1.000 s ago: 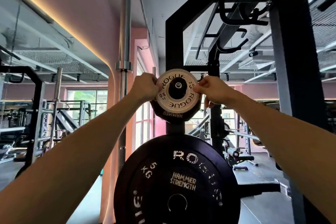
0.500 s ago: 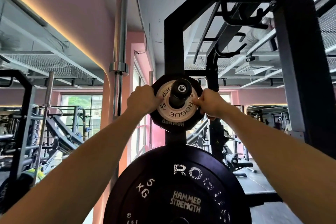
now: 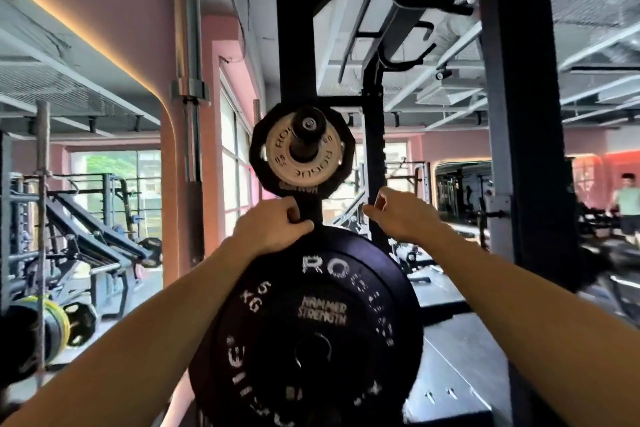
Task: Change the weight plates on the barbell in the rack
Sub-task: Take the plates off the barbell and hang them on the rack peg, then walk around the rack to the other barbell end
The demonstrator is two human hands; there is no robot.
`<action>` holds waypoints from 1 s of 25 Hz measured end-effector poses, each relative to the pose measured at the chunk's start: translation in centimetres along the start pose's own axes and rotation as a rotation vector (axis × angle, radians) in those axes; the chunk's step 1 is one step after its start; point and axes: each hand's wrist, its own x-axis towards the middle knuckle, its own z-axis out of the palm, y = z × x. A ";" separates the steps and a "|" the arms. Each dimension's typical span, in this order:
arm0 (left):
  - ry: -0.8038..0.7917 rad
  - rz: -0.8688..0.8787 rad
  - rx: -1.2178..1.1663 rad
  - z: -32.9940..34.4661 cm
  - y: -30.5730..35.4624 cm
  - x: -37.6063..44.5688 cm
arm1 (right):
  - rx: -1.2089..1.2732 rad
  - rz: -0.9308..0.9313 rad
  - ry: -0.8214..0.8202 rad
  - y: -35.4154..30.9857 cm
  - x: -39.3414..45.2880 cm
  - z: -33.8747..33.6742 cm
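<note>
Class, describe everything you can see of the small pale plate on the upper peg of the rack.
The small plate is a pale, cream-coloured disc, seemingly metal, printed with dark ROGUE lettering and small, blurred weight marks. It hangs upright, face toward the camera, on a dark storage peg through its centre hole. It sits flat against a larger black plate behind it. Neither hand touches it: the left hand and right hand are both lower down.

Three plates (image 3: 301, 158) on pegs, two hands (image 3: 273, 225).
</note>
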 end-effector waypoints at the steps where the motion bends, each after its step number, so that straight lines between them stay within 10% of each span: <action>1: -0.076 0.023 -0.034 1.8 1.1 -1.6 | -0.014 0.039 -0.050 1.8 -2.2 0.7; 15: -1.019 0.162 -0.249 26.9 20.3 -37.1 | 0.014 0.790 -0.575 23.8 -50.8 6.3; 25: -1.687 0.277 -0.115 33.5 20.9 -63.7 | 0.281 1.439 -0.871 16.9 -85.4 12.0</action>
